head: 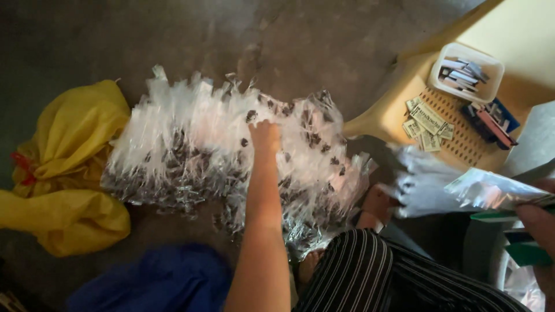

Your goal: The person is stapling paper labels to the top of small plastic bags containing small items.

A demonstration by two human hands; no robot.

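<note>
Yellow crumpled plastic bag [69,167], with a bit of red at its left edge, lies on the grey concrete floor [277,40] at the far left. Just beside it, toward the bottom, sits a dark blue bundle of cloth or plastic [156,280]. Next comes a wide heap of small clear plastic packets [191,150], each holding dark pieces, fanned out across the floor with their sealed tops pointing away from the person. The left hand [265,136] reaches into the middle of that heap, fingers curled down onto the packets; whether it has actually pinched one cannot be told. Below the arm is a black garment with thin white stripes [376,277], and a bare foot [376,205] rests near the heap's right edge. Further right stands a pale yellow plastic stool [399,98] bearing a white rectangular tray of small dark and white items [466,72], a loose cluster of small cream printed paper labels [428,122] and some blue and red flat objects [490,121]. At the far right, the right hand [540,222] clasps a bunch of empty clear plastic sleeves [491,190] together with green-edged strips.
</note>
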